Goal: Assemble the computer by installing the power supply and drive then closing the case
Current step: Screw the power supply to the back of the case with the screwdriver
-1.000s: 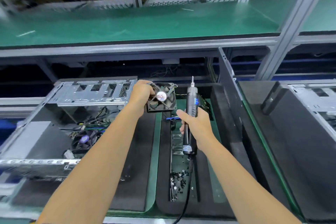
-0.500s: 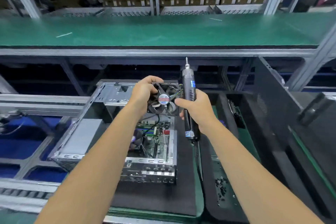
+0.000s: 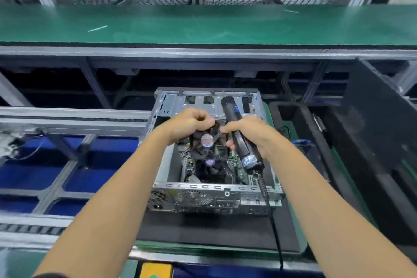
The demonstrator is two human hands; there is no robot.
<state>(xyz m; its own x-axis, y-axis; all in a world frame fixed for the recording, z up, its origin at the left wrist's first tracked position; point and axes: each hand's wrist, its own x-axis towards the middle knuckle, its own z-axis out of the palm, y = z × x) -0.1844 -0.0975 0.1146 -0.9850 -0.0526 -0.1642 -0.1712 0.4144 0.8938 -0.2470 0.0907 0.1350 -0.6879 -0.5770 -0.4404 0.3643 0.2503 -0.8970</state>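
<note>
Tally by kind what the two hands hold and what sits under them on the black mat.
Case fan: 1, held by left hand
Electric screwdriver: 1, held by right hand
Open computer case: 1
Total: 3

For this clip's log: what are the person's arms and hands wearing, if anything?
Both forearms are bare from wrist to the bottom of the picture. The left hand and right hand have no gloves, and no rings, watch or wrist strap can be seen. The only clothing in view is a sliver of dark sleeve at the lower left corner, on the left arm.
</note>
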